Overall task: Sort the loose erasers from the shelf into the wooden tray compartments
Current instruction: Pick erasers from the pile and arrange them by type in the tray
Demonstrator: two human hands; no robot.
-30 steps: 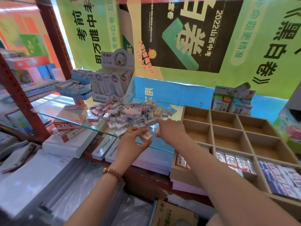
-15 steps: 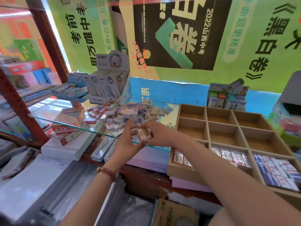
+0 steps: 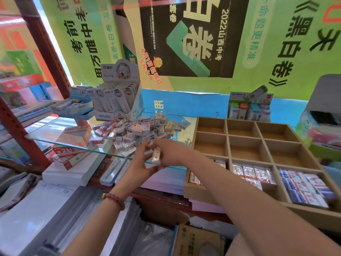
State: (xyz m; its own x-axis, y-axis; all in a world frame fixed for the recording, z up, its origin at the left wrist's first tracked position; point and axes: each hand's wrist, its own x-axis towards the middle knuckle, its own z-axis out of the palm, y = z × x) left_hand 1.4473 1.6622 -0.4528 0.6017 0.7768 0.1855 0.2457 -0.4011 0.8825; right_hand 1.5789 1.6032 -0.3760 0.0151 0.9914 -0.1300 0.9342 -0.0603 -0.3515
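Where the two bare hands meet at the front edge of the clear glass shelf, the right grip pinches a small pale rectangular eraser in a glossy wrapper, stood on end against its curled fingers. The left grip touches it from 9 o'clock, fingers fairly straight and reaching towards 12; whether it also holds the block I cannot tell. A dark red bead bracelet circles the left wrist.

Just beyond the grips, at 12 o'clock, a loose heap of wrapped block erasers lies on the glass, white, pink and blue, tumbled at all angles. At 11 o'clock behind it stands a white cardboard display box of slim packets.

At 3 o'clock sits the square wooden tray, thin flat dividers cutting it into nine compartments. The six farther ones show bare wood floors. In the near row, the left compartment holds red-and-white erasers, the middle one white erasers with red print, the right one blue-and-white erasers, packed side by side.
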